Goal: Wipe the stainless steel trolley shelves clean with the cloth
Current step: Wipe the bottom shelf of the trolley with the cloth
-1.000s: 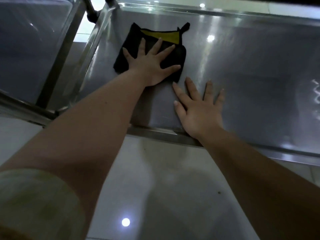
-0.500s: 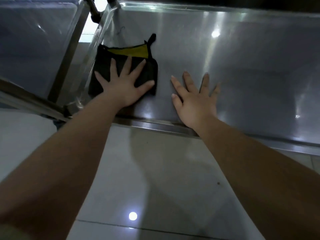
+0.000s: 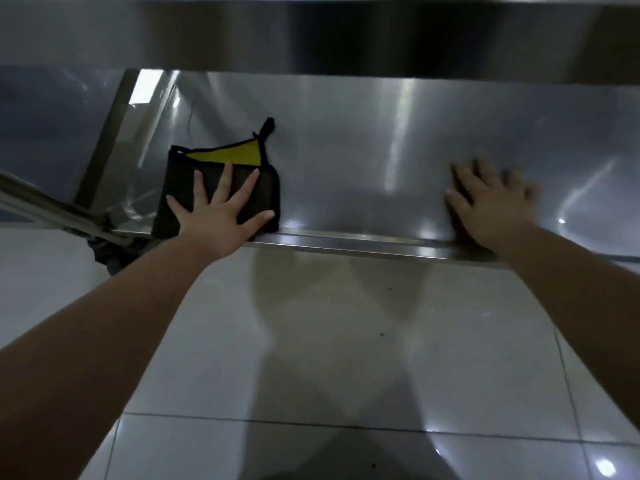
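Two bare hands are on the lower trolley shelf [image 3: 346, 150], and only one has the cloth. The left grip [image 3: 218, 216] lies flat with fingers spread wide and straight. It presses down on the cloth [image 3: 173, 181] and closes round nothing. The cloth is a black folded pad with a yellow corner and a small loop at its far right. It sits in the near left corner of the shelf, its near edge at the front lip [image 3: 346, 242] and its left edge just beside the shelf's left end. The right grip [image 3: 491, 202] is blurred, but it looks open too, palm down on bare steel near the lip and well apart from the cloth.

The shelf's long axis runs left to right, and nearly all of its bare steel lies to the right of the cloth. The coming stroke is therefore probably a sweep rightward along that axis, toward the right grip, which would have to lift or shift out of the way. The left hand is the only one placed to make that stroke. An upper shelf [image 3: 311, 29] overhangs the far side, so far reach looks limited.
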Action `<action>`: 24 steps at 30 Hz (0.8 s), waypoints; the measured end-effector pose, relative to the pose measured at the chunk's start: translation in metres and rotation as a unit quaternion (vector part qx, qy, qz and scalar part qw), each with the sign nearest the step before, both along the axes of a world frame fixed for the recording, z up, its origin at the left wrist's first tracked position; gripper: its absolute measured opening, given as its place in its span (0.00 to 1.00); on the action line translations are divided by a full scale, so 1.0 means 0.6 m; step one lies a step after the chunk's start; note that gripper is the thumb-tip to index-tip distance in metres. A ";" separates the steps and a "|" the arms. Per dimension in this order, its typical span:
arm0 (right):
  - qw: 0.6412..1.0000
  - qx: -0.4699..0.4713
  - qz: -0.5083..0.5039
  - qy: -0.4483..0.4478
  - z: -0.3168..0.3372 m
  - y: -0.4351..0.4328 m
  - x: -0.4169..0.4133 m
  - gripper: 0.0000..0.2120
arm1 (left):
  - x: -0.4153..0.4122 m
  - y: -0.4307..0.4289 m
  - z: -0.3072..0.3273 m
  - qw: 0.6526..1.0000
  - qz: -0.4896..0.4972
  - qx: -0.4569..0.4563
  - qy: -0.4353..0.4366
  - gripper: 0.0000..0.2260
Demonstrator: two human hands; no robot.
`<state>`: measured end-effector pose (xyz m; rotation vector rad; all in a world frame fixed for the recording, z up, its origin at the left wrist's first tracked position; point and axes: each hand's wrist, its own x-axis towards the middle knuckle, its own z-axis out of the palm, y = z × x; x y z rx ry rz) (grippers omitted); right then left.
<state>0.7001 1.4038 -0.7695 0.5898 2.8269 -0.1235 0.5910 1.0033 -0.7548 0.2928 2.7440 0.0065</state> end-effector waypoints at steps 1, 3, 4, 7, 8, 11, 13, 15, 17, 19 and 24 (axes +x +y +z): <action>1.000 0.002 -0.025 -0.008 -0.001 0.028 0.020 0.29 | 0.012 0.030 -0.002 1.000 -0.016 0.002 0.002 0.34; 1.000 0.001 -0.026 -0.011 -0.009 0.048 0.041 0.29 | 0.039 0.110 -0.009 0.998 -0.059 0.001 0.011 0.35; 1.000 0.001 -0.024 -0.006 -0.012 0.047 0.043 0.29 | 0.050 0.157 -0.014 0.996 -0.084 0.002 0.013 0.36; 1.000 -0.004 -0.025 0.004 -0.019 0.048 0.042 0.29 | 0.080 0.313 -0.021 0.987 -0.159 0.011 0.014 0.36; 1.000 -0.010 -0.024 0.009 -0.021 0.051 0.042 0.29 | 0.090 0.359 -0.021 0.985 -0.171 0.013 0.013 0.35; 0.999 -0.016 -0.025 0.025 -0.023 0.061 0.047 0.29 | 0.114 0.440 -0.023 0.986 -0.165 0.027 0.007 0.36; 0.999 -0.011 -0.023 0.029 -0.023 0.060 0.049 0.30 | 0.106 0.423 -0.027 0.985 -0.167 0.033 0.012 0.37; 0.999 -0.011 -0.022 0.030 -0.022 0.056 0.049 0.30 | 0.072 0.362 -0.026 0.988 -0.153 0.031 0.015 0.37; 0.999 -0.016 -0.023 0.035 -0.020 0.048 0.049 0.31 | 0.027 0.288 -0.019 0.996 -0.084 0.018 0.017 0.37; 0.999 -0.015 -0.020 0.040 -0.022 0.037 0.048 0.30 | -0.004 0.231 -0.010 1.000 -0.012 0.001 0.018 0.38; 0.998 -0.051 -0.029 0.039 -0.021 0.037 0.042 0.33 | 0.041 0.271 -0.017 0.999 -0.018 -0.004 0.044 0.36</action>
